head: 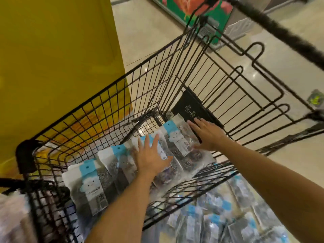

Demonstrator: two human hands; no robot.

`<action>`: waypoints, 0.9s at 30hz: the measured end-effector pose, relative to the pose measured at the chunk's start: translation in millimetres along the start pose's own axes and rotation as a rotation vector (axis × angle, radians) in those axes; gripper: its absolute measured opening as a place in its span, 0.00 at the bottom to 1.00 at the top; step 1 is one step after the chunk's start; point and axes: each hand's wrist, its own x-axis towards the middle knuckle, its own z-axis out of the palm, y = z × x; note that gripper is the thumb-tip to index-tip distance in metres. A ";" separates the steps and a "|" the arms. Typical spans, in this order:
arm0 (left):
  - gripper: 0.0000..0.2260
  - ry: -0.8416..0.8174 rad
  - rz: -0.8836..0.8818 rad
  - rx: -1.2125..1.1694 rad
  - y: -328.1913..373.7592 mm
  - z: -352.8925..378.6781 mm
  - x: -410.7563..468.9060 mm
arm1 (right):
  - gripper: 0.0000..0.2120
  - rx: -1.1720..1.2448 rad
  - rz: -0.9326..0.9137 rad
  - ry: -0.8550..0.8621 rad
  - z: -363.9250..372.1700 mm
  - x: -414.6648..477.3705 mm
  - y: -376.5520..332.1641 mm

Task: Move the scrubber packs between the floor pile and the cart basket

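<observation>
Cart (112, 88): a row of packs (91, 186) lies overlapped in its basket, blue headers pointing to the far wall, long axes running toward the viewer. Left hand (152, 158) rests flat, fingers straight, on a middle pack. Right hand (208, 134) lies spread and open on the end pack (180, 137), gripping nothing. Judged: row mostly laid; more packs (219, 221) remain below.

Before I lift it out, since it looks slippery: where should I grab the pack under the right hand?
Probably pinch the pack by its blue header card at the far end, coming from above. It lies flat in the cart, overlapped by the next pack, so the card looks the stiffest free edge.
</observation>
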 end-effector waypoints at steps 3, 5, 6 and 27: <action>0.44 0.096 0.102 0.037 22.4 -37.5 -27.3 | 0.45 0.045 0.080 0.160 -31.7 -58.6 0.5; 0.43 0.164 0.175 0.067 38.8 -58.9 -57.2 | 0.43 0.072 0.130 0.259 -44.7 -105.1 -1.2; 0.43 0.203 0.209 0.098 46.8 -68.2 -75.0 | 0.42 0.085 0.153 0.305 -50.2 -130.2 -3.1; 0.36 0.374 1.132 0.236 273.0 -58.5 -489.0 | 0.38 0.294 0.901 0.594 15.4 -680.3 -54.6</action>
